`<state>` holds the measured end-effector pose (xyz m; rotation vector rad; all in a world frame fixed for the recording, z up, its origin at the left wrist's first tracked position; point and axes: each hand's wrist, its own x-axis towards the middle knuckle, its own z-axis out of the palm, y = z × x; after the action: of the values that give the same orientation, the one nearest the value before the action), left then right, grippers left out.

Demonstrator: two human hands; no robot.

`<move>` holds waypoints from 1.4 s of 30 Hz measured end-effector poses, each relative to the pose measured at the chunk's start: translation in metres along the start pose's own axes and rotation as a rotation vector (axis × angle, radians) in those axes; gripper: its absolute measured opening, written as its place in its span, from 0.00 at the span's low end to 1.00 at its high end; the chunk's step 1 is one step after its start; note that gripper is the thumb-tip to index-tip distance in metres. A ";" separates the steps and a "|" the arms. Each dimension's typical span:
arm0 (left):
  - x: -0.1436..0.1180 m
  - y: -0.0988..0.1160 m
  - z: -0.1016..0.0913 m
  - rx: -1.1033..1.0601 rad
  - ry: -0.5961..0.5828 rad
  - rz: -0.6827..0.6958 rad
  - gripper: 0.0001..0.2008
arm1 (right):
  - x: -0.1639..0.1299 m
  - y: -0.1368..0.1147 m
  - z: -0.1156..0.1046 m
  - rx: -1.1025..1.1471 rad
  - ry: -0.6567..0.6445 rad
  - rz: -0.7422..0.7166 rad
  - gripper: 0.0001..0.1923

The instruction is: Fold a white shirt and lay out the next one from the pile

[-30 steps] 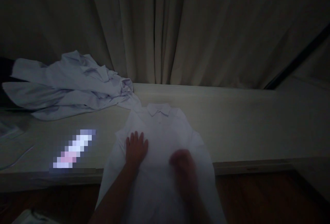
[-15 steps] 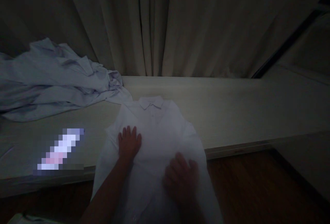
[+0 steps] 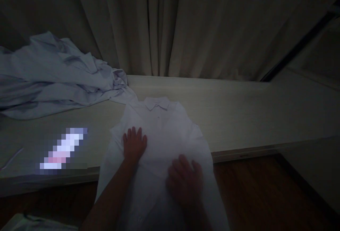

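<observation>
A white collared shirt (image 3: 159,139) lies front side up across the pale ledge, its collar pointing away from me and its lower part hanging over the front edge toward me. My left hand (image 3: 134,143) rests flat on the shirt's left chest with the fingers spread. On the lower right of the shirt front is my right hand (image 3: 185,179), a little blurred, its fingers slightly bent and apart. Neither hand grips anything that I can see. The shirt's hem falls outside the view.
Crumpled white cloth (image 3: 58,75) is heaped at the back left of the ledge (image 3: 239,114). A bright pixelated object (image 3: 63,149) lies at the front left, with a thin strip (image 3: 12,158) beside it. Curtains (image 3: 127,22) hang behind. Brown floor (image 3: 247,188) shows below.
The view has shifted slightly. My left hand stays flat on the shirt, and my right hand stays at the lower right with hardly any movement.
</observation>
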<state>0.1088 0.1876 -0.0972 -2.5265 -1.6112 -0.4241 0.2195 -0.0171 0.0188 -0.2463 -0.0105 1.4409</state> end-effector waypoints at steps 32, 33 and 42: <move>0.000 -0.002 0.005 0.010 -0.014 -0.009 0.26 | 0.009 0.000 0.000 0.011 0.119 -0.067 0.14; 0.000 -0.002 0.004 0.012 -0.013 -0.010 0.26 | 0.009 0.000 0.000 0.002 0.118 -0.067 0.14; -0.001 -0.002 0.004 0.017 0.003 -0.006 0.26 | 0.005 0.003 0.003 0.001 0.132 -0.054 0.14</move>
<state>0.1073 0.1887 -0.1017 -2.5088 -1.6144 -0.4129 0.2169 -0.0118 0.0201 -0.3378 0.0901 1.3685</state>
